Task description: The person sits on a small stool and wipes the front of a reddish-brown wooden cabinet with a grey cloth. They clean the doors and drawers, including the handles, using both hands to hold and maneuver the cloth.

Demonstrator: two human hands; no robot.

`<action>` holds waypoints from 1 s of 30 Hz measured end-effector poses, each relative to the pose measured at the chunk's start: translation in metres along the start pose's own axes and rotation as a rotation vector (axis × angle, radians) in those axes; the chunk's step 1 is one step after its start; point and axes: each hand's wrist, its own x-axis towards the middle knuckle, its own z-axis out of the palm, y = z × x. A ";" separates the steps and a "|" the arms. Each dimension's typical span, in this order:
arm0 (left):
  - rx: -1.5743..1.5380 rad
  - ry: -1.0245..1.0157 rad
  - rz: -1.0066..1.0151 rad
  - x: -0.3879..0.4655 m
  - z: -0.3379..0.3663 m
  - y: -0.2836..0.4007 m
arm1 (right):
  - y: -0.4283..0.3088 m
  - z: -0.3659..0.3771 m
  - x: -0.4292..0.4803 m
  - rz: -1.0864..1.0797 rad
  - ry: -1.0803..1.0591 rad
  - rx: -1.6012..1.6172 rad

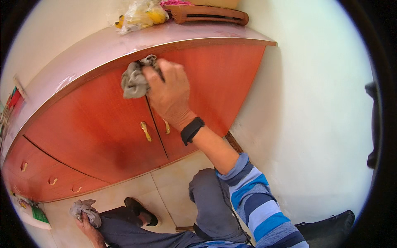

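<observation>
My right hand (170, 90) grips a crumpled grey cloth (135, 81) against the upper part of a red wooden cabinet (102, 124), near the gap between two doors. Blur on the fingers hides how they close around it. Below the wrist, two gold-coloured handles (145, 131) sit on either side of that gap. Low at the left, my left hand (88, 229) holds a second crumpled cloth, a pale grey one (85, 211), beside my knee and apart from the cabinet.
Bananas in a clear plastic bag (144, 15) and a brown slotted object (211, 15) lie on the cabinet's covered top (186, 31). Drawers (52, 178) are at the left. A white wall (316, 108) bounds the right; a dark bag-like item (328, 228) stands near it on the floor.
</observation>
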 end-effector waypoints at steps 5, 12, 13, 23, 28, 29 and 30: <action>0.081 0.014 -0.039 0.010 -0.007 -0.008 | 0.062 -0.021 -0.006 0.114 0.067 -0.126; 0.156 0.086 -0.076 0.012 -0.013 -0.006 | 0.167 -0.064 -0.033 0.236 0.087 -0.378; 0.175 0.080 -0.097 0.011 -0.014 -0.005 | 0.182 -0.068 -0.038 0.317 0.098 -0.391; 0.286 0.099 -0.129 0.012 -0.004 0.005 | 0.244 -0.091 -0.162 0.730 -0.019 -0.541; 0.331 0.124 -0.109 0.012 -0.006 0.007 | 0.245 -0.090 -0.278 0.957 0.011 -0.490; 0.314 0.100 -0.099 0.012 -0.009 0.006 | 0.245 -0.088 -0.305 0.976 -0.016 -0.470; 0.351 0.122 -0.135 0.014 -0.013 0.005 | 0.251 -0.089 -0.329 1.132 -0.116 -0.568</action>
